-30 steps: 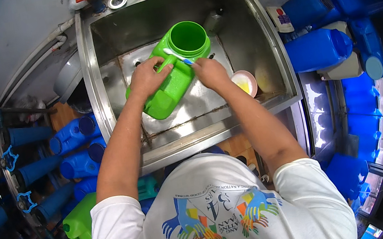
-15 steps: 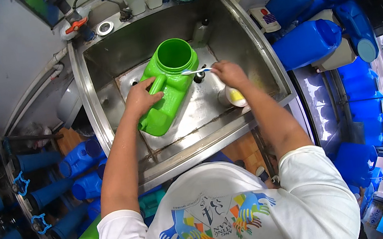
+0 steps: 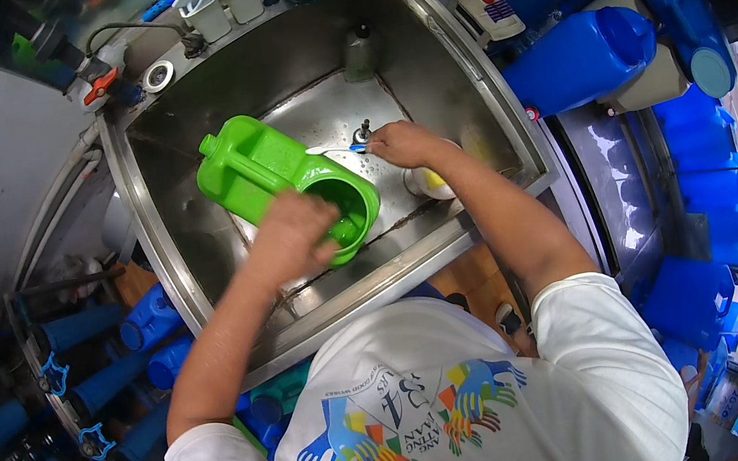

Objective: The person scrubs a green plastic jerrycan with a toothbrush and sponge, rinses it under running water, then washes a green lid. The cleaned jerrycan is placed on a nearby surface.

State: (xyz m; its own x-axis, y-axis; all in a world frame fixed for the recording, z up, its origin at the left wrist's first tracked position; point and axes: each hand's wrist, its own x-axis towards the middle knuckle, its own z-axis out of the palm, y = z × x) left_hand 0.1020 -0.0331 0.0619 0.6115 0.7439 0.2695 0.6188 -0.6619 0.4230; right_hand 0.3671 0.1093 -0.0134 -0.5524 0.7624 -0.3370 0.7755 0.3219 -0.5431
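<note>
Green jug: in sink, toward nine o'clock, mouth facing four, partly hidden by blurred left hand; its finger grip cannot be told. Right hand: fingers closed on toothbrush, handle mostly covered. White shirt, six o'clock: inverted printed lettering.

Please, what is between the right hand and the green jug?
A white-and-blue brush, held in the right hand, points toward the green jug; the head view shows this.

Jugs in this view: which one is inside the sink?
The green jug, its wide open mouth by the left hand; the blue jugs are outside the sink.
</note>
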